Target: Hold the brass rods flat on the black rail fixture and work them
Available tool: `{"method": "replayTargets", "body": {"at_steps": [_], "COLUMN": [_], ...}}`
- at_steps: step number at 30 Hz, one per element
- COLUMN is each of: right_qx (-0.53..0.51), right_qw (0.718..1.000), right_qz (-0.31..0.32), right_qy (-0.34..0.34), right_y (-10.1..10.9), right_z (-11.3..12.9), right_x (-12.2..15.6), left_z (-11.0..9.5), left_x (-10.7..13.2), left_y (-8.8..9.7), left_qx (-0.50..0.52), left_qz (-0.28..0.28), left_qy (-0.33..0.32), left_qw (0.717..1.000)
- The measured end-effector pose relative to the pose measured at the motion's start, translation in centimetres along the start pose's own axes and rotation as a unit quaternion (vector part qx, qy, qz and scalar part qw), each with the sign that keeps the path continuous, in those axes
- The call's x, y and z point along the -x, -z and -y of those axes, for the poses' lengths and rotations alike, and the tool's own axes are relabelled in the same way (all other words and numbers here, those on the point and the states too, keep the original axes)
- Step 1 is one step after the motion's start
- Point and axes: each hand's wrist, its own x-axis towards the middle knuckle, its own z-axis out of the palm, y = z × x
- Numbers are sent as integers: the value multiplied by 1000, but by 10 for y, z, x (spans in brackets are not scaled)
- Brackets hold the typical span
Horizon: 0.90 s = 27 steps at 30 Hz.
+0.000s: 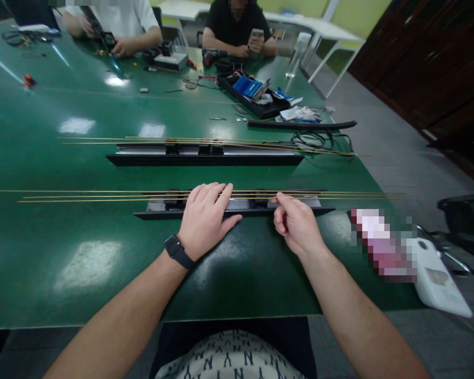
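Note:
A black and silver channel-shaped bar (240, 204) lies crosswise in front of me, with black blocks (259, 198) inside it. Several thin brass-coloured rods (82, 199) run along its top and stick out past both ends. My left hand (205, 210) rests flat across the bar and rods, fingers stretched out. My right hand (296, 218) is at the bar's right part, fingers curled, a fingertip at the rods; whether it pinches one is hidden. Behind lies a second similar bar (205, 158), also with thin rods on it.
On the green table (31, 252) lie a black strip (300, 125), a coiled cable (312, 139), and a black tray (264, 109) with blue items. A white device (438, 273) sits at the right edge. Two people sit opposite; one holds a phone (256, 39). A clear bottle (298, 52) stands there.

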Motion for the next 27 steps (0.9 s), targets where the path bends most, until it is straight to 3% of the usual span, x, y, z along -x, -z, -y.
{"method": "replayTargets", "body": {"at_steps": [17,27], "right_qx": [-11,1], "right_qw": [1000,1000], "right_qz": [-24,-4], "right_qy": [9,0], "right_y": [-1,0], "right_z": [-1,0], "right_x": [0,1], "left_z": [1,0], "left_x": [0,-1], "left_y": [-1,1], "left_qx": [0,0], "left_qz": [4,0], "left_qy": [-2,-1], "left_qw": [1000,1000]}}
